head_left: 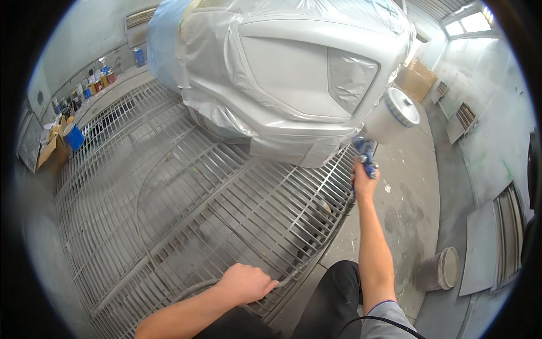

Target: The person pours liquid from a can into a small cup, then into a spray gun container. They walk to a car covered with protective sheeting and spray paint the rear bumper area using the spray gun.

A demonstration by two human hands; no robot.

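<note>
A blue spray gun (367,155) with a large whitish paint cup (392,116) is gripped in my right hand (365,179), arm stretched forward. The gun is beside the lower right corner of a vehicle bumper (293,116), which is light grey and wrapped around with clear masking film (217,62). Low in the view, my left hand (247,283) is closed around a grey air hose (291,277). The hose runs out on both sides of the fist and loops over the floor grating. Whether spray leaves the nozzle I cannot tell.
Metal floor grating (186,186) stretches under and before the vehicle. On the left are a cardboard box (53,148), a blue can (73,137) and several small cans and bottles. A bucket (437,270) stands at right, near louvred wall vents (508,234). Another carton (416,80) sits behind.
</note>
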